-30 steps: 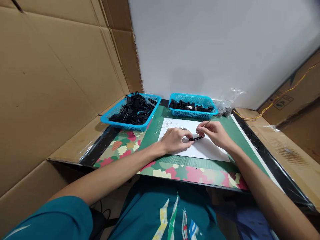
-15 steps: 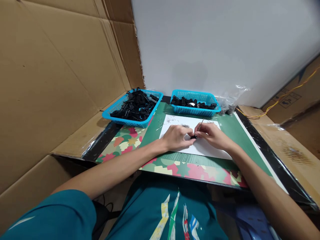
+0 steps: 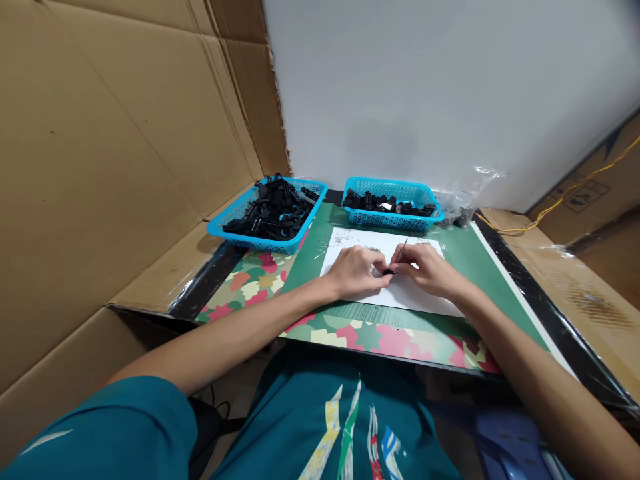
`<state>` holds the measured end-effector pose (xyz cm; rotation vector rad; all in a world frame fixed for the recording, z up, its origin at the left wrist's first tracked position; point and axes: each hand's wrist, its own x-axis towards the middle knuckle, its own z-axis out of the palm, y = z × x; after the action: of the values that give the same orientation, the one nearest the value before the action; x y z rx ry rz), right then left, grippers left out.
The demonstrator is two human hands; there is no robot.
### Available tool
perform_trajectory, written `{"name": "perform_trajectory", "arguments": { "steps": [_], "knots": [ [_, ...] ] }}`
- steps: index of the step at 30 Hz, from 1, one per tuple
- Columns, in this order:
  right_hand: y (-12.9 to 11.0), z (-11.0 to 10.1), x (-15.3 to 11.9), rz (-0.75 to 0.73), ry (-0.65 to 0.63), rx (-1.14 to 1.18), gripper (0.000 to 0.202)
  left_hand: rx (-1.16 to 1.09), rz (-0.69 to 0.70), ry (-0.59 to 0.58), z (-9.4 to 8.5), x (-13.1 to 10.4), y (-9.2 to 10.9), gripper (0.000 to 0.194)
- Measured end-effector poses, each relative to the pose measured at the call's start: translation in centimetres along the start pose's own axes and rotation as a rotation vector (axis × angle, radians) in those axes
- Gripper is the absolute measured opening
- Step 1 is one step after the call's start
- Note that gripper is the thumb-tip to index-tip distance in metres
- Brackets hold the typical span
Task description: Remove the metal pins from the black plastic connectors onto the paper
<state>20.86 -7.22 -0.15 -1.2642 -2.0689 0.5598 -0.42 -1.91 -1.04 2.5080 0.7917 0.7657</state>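
Over a white sheet, my left hand pinches a small black part between thumb and fingers. My right hand meets it from the other side, its fingers closed round a thin metal tool that slants upward. The tool's lower end is hidden by the fingertips. Tiny metal pieces are scattered on the sheet's back left, with more behind my hands.
A blue basket heaped with long black parts stands at the left. Behind the sheet is another blue basket with smaller black parts. Clear plastic bags lie beside it. Cardboard rises at the left; a pale wall stands behind.
The whole view has shifted slightly. My hands keep nearly the same pose, still together at the black part, which is a little more covered by the fingers.
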Motion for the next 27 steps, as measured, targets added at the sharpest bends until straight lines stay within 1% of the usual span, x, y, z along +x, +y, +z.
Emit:
{"name": "perform_trajectory", "arguments": {
  "steps": [5,6,8,10,11,13,15,17,19,21,22,24,27],
  "knots": [
    [0.0,0.6,-0.3,-0.052,0.06,0.018,0.015,-0.006,0.006,-0.002,-0.3,-0.3,-0.1,0.01],
    [0.1,0.7,-0.4,-0.066,0.109,0.031,0.017,-0.009,0.009,0.0,-0.4,-0.4,-0.2,0.012],
    [0.7,0.8,-0.5,-0.076,0.271,0.027,0.018,-0.016,0.008,0.069,-0.6,-0.5,-0.4,0.013],
    [1.4,0.7,-0.5,-0.089,0.431,-0.048,0.018,0.015,0.018,0.14,-1.0,-0.3,-0.6,0.014],
    [1.7,0.6,-0.6,-0.099,0.49,-0.092,0.018,0.051,0.022,0.176,-1.5,0.0,-0.7,0.013],
    [2.2,0.5,-0.7,-0.126,0.553,-0.165,0.018,0.149,0.022,0.247,-2.8,0.9,-1.0,0.015],
    [2.5,0.5,-0.7,-0.155,0.557,-0.204,0.018,0.243,-0.001,0.3,-4.6,2.5,-1.4,0.019],
    [2.6,0.6,-0.6,-0.173,0.532,-0.223,0.018,0.314,-0.04,0.316,-6.6,4.8,-1.8,0.018],
    [2.6,0.7,-0.4,-0.184,0.494,-0.24,0.016,0.374,-0.095,0.301,-8.2,7.7,-2.2,0.016],
    [2.4,0.8,-0.3,-0.185,0.444,-0.256,0.015,0.442,-0.143,0.239,-9.2,10.8,-2.7,0.017],
    [2.4,0.8,-0.3,-0.181,0.418,-0.263,0.015,0.477,-0.159,0.204,-9.4,12.2,-2.9,0.019],
    [2.3,0.7,-0.3,-0.167,0.376,-0.273,0.016,0.501,-0.161,0.163,-9.3,14.5,-3.4,0.021],
    [2.4,0.4,-0.5,-0.156,0.372,-0.281,0.016,0.522,-0.142,0.087,-8.2,16.5,-4.1,0.017]
  ]
}}
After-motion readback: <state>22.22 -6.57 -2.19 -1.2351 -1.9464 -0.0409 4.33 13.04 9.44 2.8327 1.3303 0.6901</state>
